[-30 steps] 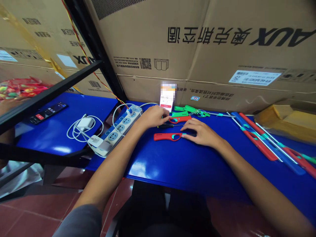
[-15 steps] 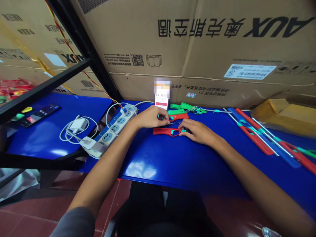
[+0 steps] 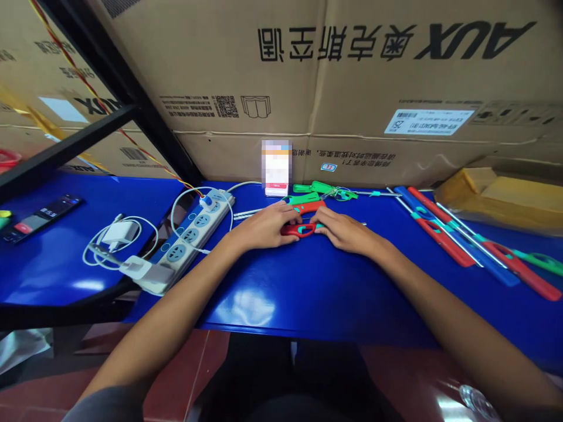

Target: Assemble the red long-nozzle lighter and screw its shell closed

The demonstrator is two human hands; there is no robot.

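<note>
My left hand (image 3: 268, 227) is closed round the handle end of a red long-nosed lighter (image 3: 304, 230) with a trigger loop and green trigger. At its other end, the fingers of my right hand (image 3: 345, 230) pinch the neck by the trigger. A short bit of metal rod shows beyond my right hand; I cannot tell which piece it belongs to. Just behind my hands lie an orange-red lighter (image 3: 311, 206) and a green lighter handle (image 3: 303, 198), partly hidden. Thin metal tubes (image 3: 247, 214) lie behind my left wrist.
A lit phone (image 3: 277, 176) leans on the cardboard box (image 3: 211, 152). Left are a power strip (image 3: 190, 235), white chargers (image 3: 118, 233) and another phone (image 3: 43, 218). Green pieces (image 3: 325, 187) lie behind; red lighters (image 3: 444, 239) and blue lighters (image 3: 497, 271) lie right, before an open carton (image 3: 501, 193).
My left hand has come nearer and taken hold of the red lighter's handle, which lay on the table. My right hand stays at its neck. The view has shifted slightly.
</note>
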